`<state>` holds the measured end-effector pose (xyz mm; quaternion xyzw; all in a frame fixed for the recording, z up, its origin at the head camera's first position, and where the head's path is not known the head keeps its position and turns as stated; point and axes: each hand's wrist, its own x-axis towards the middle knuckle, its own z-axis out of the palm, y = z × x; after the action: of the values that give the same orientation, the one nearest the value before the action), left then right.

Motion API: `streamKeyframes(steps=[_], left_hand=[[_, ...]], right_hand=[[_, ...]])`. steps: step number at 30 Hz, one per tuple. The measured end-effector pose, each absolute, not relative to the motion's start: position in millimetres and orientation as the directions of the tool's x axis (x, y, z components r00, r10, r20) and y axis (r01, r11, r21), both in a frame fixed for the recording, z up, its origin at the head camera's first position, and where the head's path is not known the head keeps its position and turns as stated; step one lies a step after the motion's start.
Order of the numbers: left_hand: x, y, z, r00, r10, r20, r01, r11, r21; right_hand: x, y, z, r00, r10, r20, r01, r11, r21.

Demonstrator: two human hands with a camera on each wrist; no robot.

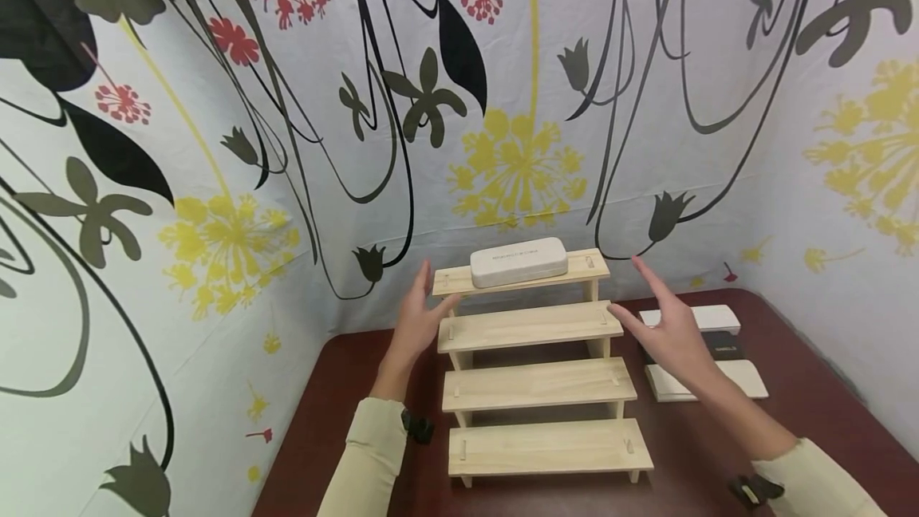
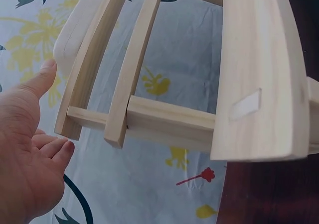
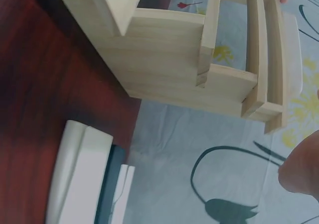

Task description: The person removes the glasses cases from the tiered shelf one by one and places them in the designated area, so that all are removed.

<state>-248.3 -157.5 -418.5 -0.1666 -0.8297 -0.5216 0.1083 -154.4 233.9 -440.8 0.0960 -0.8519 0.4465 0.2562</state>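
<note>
A pale wooden four-step display rack point(image 1: 538, 385) stands on the table. On its top step lies a white, rounded glasses case point(image 1: 518, 263) with small lettering. My left hand point(image 1: 416, 321) is at the left end of the top step, thumb and fingers spread apart. The left wrist view has its thumb point(image 2: 42, 79) beside the case and its fingertips right at the step's end. To the right of the rack my right hand point(image 1: 671, 337) is raised, thumb spread from its fingers, holding nothing. Only part of that hand point(image 3: 301, 164) shows in the right wrist view.
White boxes point(image 1: 743, 380) with a dark one point(image 1: 723, 346) between them lie on the table, right of the rack. The dark red table point(image 1: 323, 437) meets white, flower-patterned fabric point(image 1: 617, 182) behind and at both sides. A black band is on each sleeve.
</note>
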Motion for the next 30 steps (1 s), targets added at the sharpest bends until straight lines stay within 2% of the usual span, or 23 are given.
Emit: streamKeyframes(steps=[15,19,26,30], left_hand=[[-258.6,-141.3,-415.5,-0.944,0.122,0.308,0.326,0.508,0.797],[-263.4,-138.8,-416.4,-0.947,0.109,0.303,0.312,0.542,0.78],[-264.7,-138.1,-417.2,-0.952,0.091,0.293,0.29,0.578,0.763],[-264.9,-137.7,-418.5,-0.949,0.086,0.304,0.295,0.584,0.756]], right_hand=[[-187.1,205.3,-426.9,-0.827,-0.098,0.553,-0.482,0.629,-0.61],[-193.7,199.5,-423.0,-0.832,-0.112,0.543,-0.479,0.639,-0.602],[-203.7,194.5,-418.1,-0.806,-0.12,0.58,-0.492,0.68,-0.543],[-209.4,192.5,-413.8,-0.819,-0.124,0.56,-0.48,0.681,-0.552]])
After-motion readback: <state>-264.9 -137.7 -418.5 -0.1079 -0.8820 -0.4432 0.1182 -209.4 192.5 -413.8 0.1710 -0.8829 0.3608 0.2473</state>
